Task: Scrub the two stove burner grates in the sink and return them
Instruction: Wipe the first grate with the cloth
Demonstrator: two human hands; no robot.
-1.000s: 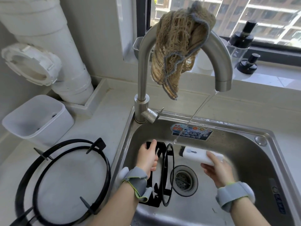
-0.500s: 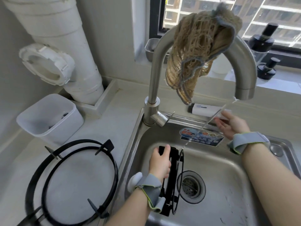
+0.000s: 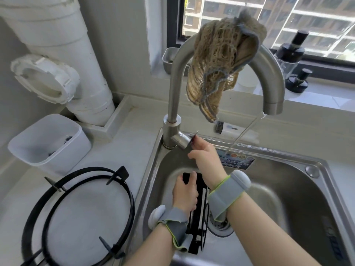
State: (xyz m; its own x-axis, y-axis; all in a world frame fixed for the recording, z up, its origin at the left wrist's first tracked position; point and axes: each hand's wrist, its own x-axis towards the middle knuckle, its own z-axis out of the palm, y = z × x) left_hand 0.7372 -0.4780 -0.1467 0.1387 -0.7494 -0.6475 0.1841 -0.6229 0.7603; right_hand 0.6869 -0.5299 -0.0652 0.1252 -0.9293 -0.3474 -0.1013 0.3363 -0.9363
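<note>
Stainless sink (image 3: 288,189) under trickling faucet (image 3: 176,83). Gripping upright burner grate (image 3: 195,233) with left hand (image 3: 185,192), touching lever (image 3: 193,136) with extended fingertips (image 3: 195,144) of right hand (image 3: 206,158). Likely rinse's end: close lever next.

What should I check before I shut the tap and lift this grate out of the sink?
1. Left hand grips the grate, upright in the sink: ok.
2. Right hand at the tap handle: ok, fingertips touch it.
3. Water off: not ok, a thin stream runs.
4. Brush put down: ok, it lies on the ledge behind the sink.
5. Grate scrubbed clean: cannot tell.
6. Second grate out of the lift path: ok, it lies flat on the counter to the left.
</note>
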